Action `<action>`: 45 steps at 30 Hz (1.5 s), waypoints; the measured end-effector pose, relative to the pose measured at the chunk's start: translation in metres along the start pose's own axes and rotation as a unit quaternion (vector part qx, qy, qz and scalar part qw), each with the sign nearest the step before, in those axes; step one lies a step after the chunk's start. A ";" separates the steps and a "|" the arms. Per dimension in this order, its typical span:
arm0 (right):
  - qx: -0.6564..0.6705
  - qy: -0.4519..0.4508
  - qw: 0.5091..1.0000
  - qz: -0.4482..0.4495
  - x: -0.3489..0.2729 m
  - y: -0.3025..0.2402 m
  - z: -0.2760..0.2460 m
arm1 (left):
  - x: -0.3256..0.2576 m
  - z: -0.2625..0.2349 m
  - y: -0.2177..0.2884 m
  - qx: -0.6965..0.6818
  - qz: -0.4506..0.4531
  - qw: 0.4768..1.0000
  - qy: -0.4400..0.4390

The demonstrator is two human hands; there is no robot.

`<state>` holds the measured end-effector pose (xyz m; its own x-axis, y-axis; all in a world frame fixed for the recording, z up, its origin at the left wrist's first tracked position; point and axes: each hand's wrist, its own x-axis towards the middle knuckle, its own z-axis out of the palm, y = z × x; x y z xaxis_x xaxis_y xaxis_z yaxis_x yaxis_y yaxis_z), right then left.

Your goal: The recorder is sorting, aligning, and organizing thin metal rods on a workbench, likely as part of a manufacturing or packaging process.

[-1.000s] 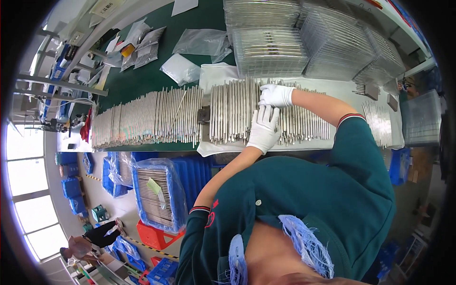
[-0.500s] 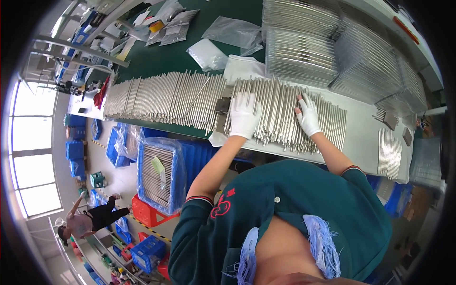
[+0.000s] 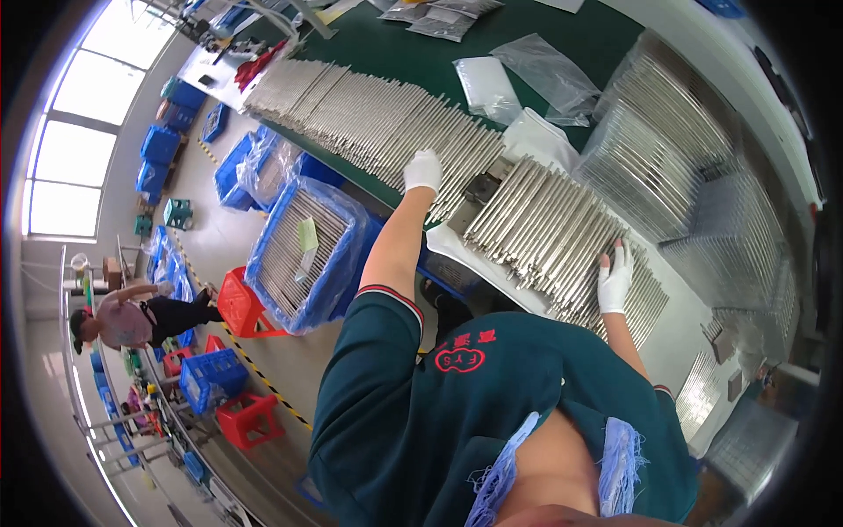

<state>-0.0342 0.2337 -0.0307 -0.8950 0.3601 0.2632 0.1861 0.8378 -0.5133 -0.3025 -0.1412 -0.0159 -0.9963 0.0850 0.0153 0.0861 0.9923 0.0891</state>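
Two broad rows of thin silvery metal rods lie side by side on the bench. My left hand [image 3: 422,170], in a white glove, is at the near ends of the left row of rods [image 3: 369,123], its fingers curled down onto them. How many rods are in its grasp is hidden. On the right row of rods [image 3: 549,233] my right hand [image 3: 616,279] lies with fingers and thumb apart; bare fingertips show past its white glove. A small dark metal block [image 3: 482,187] sits between the two rows.
Clear trays of rods [image 3: 641,167] are stacked at the far right. Plastic bags [image 3: 546,79] and a white cloth [image 3: 537,139] lie behind the rods. Left of the bench stand a blue crate [image 3: 294,250] of rods and a red stool [image 3: 241,303]. Another person [image 3: 132,316] stands farther off.
My left hand has left the right row and moved left onto the left row, its fingers now curled. My right hand stays on the right row. The view has turned.
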 end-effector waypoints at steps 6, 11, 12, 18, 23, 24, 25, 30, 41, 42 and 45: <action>0.024 -0.011 0.999 0.031 -0.013 0.016 -0.019 | 0.026 -0.016 -0.039 -0.002 -0.066 0.998 0.024; 0.036 -0.023 0.997 0.058 -0.029 0.024 -0.024 | 0.046 -0.033 -0.054 0.047 -0.156 0.986 0.041; 0.040 -0.024 0.997 0.063 -0.031 0.025 -0.025 | 0.051 -0.039 -0.054 0.057 -0.165 0.985 0.011; -0.008 -0.013 0.999 0.052 -0.039 0.025 -0.032 | 0.069 -0.059 -0.046 0.061 -0.171 0.972 -0.148; -0.009 -0.014 0.998 0.055 -0.033 0.018 -0.028 | 0.081 -0.036 -0.037 0.057 -0.180 0.975 -0.118; -0.005 -0.005 0.999 0.044 -0.030 0.016 -0.026 | 0.082 -0.031 -0.037 0.040 -0.172 0.978 -0.114; 0.027 0.004 0.999 0.047 -0.028 0.013 -0.024 | 0.082 -0.026 -0.036 0.027 -0.160 0.981 -0.102; -0.011 0.008 0.999 0.037 -0.018 -0.002 -0.024 | 0.073 -0.020 -0.034 0.059 -0.079 0.992 -0.076; 0.077 0.004 0.997 0.006 0.014 -0.050 -0.022 | 0.081 -0.044 -0.042 -0.275 -0.078 0.938 -0.195; 0.087 -0.001 0.996 -0.011 0.018 -0.060 -0.021 | 0.074 -0.052 -0.036 -0.334 -0.099 0.913 -0.213; 0.161 -0.024 0.986 -0.015 0.032 -0.102 -0.023 | 0.030 -0.093 -0.019 -0.528 -0.076 0.807 -0.254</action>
<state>-0.0727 0.1693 0.0489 -0.9180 0.3110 0.2460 0.0283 0.6701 -0.7417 -0.3336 -0.1655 0.0750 -0.8474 0.2613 -0.4623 -0.3464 0.3878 0.8542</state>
